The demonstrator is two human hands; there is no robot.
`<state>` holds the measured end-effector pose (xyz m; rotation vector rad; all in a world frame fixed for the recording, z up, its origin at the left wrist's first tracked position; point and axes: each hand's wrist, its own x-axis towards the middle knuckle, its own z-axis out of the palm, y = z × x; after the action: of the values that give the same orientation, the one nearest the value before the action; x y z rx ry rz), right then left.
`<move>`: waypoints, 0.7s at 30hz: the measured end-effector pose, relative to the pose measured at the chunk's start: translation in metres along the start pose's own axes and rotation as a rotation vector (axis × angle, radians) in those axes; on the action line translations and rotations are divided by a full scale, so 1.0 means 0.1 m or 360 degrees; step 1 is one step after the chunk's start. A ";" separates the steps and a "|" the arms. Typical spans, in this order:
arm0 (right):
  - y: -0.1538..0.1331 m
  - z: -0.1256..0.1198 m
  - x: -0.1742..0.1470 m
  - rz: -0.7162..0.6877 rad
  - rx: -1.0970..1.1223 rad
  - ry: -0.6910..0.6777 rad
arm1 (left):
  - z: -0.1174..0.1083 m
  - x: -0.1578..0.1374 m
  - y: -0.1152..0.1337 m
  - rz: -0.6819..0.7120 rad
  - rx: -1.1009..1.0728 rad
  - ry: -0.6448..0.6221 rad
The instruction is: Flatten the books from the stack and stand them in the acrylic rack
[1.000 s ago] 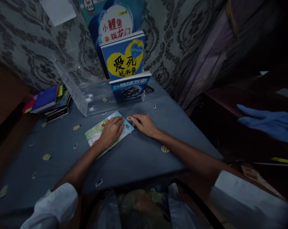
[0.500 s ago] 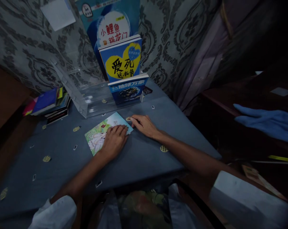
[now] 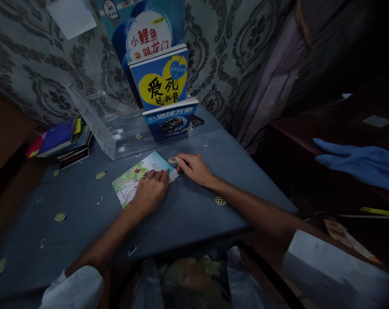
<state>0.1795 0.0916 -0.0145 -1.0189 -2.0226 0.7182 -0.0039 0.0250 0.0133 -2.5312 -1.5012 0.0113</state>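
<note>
On the dark blue patterned tablecloth (image 3: pixel 194 219), just in front of the clear plastic stepped rack (image 3: pixel 94 122), lies a thin pale-blue and green illustrated paperback (image 3: pixel 127 182). The person's left hand (image 3: pixel 151 188) rests on its cover, fingers bent and close together; whether they grip anything cannot be told. The right hand (image 3: pixel 194 170), nearer the rack's right end, has its thumb and forefinger by the paperback's right corner, where pale page edges show; whether they pinch the corner is hidden.

To handle the paperback well, the left palm would best press lightly and evenly, so the cover neither slides nor creases, while the right fingertips stay soft at the corner, separating leaves without bending them. Both wrists should keep low, clear of the rack's front edge.
</note>
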 end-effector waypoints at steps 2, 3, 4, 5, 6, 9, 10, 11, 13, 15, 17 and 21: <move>0.01 0.01 0.00 0.0006 0.0009 0.0002 | 0.00 0.00 0.00 0.0003 -0.0003 0.0031; 0.01 0.01 0.00 0.0008 0.0014 0.0001 | 0.01 0.00 0.01 0.0006 -0.0001 0.0043; 0.01 0.01 0.00 0.0008 0.0018 0.0005 | 0.02 0.00 0.01 0.0006 0.0007 0.0048; 0.01 0.01 0.00 0.0006 0.0020 0.0006 | 0.03 0.00 0.02 0.0006 0.0020 0.0047; 0.00 0.00 0.00 0.0006 0.0023 0.0009 | 0.04 0.00 0.03 0.0005 0.0033 0.0044; -0.02 -0.01 -0.01 0.0016 0.0048 0.0008 | 0.09 -0.02 0.04 0.0000 0.0037 0.0063; -0.03 -0.02 -0.02 0.0015 0.0057 -0.0001 | 0.10 -0.03 0.04 0.0002 0.0017 0.0082; -0.03 -0.02 -0.02 0.0008 0.0067 -0.0014 | 0.12 -0.05 0.03 0.0010 -0.0012 0.0106; -0.03 -0.01 -0.02 -0.0027 0.0075 -0.0048 | 0.14 -0.10 0.00 0.0043 -0.0075 0.0146; -0.01 0.02 -0.03 -0.0079 0.0062 -0.0090 | 0.14 -0.16 -0.07 0.0073 -0.0121 0.0163; 0.01 0.05 -0.03 -0.0132 0.0010 -0.0138 | 0.13 -0.24 -0.18 0.0056 -0.0152 0.0165; 0.04 0.09 -0.03 -0.0231 -0.0143 -0.0237 | 0.13 -0.44 -0.49 -0.0144 -0.0222 0.0136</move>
<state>0.1748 0.0893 -0.0235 -0.8801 -2.2497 0.6474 -0.0690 0.0115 0.0052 -2.5302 -1.6335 -0.2192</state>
